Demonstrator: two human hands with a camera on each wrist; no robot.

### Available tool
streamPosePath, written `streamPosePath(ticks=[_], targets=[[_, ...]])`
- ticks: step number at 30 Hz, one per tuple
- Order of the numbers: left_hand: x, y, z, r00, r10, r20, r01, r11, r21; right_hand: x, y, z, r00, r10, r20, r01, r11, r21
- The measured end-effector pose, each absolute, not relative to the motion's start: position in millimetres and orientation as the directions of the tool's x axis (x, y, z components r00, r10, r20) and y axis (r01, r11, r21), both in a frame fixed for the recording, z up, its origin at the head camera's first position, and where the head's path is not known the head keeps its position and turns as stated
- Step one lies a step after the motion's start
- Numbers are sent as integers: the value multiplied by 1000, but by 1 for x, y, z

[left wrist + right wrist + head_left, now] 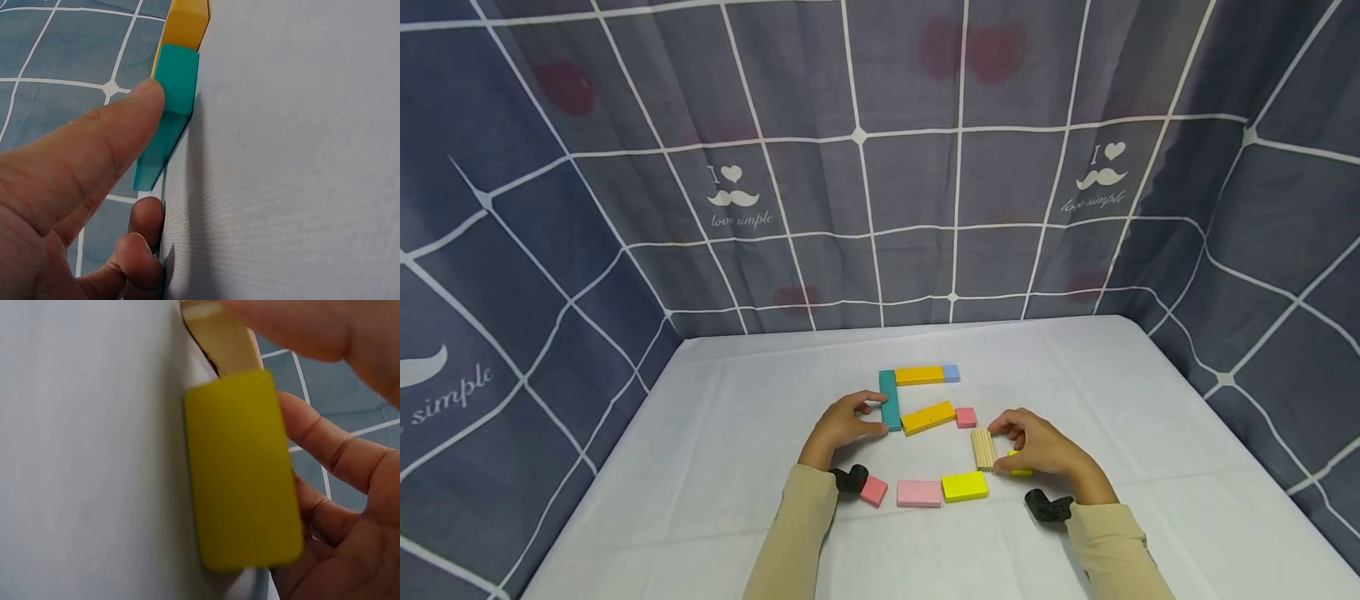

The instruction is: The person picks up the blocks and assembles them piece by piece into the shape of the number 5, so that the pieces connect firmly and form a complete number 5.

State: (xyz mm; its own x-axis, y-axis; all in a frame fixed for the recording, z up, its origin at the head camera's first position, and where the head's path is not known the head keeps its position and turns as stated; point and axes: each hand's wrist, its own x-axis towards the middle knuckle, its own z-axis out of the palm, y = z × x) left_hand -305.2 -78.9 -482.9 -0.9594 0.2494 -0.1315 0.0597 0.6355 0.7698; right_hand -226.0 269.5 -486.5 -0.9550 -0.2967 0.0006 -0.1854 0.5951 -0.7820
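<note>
My left hand (pixel 841 427) touches the left side of a teal block (pixel 889 402) with its thumb and index finger. In the left wrist view the thumb lies against the near end of that block, other fingertips bent below. My right hand (pixel 1037 443) pinches a ribbed, bare wooden block (pixel 982 450) at its right side, index finger at the far corner and thumb at the near one. A yellow block (pixel 244 472) stands close under the right palm, partly hidden in the head view. An orange-yellow block (pixel 928 417) and a small red block (pixel 966 417) lie between the hands.
Above the teal block's far end, another orange-yellow block (pixel 919 376) meets a small blue block (pixel 951 373). Nearer lie a red block (pixel 874 491), a pink block (pixel 919 493) and a bright yellow block (pixel 965 487) on the white tablecloth (pixel 737 500). Dark checked curtains (pixel 910 183) surround the table.
</note>
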Motion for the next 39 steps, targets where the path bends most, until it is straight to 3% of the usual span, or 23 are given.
streamPosePath(ticks=[17, 39], targets=[[-305, -79, -479, -958, 255, -131, 66, 642, 764, -228, 259, -484, -952, -304, 39, -230, 625, -746], [-305, -77, -480, -959, 251, -135, 66, 657, 751, -229, 251, -483, -967, -253, -3, -178, 685, -706]])
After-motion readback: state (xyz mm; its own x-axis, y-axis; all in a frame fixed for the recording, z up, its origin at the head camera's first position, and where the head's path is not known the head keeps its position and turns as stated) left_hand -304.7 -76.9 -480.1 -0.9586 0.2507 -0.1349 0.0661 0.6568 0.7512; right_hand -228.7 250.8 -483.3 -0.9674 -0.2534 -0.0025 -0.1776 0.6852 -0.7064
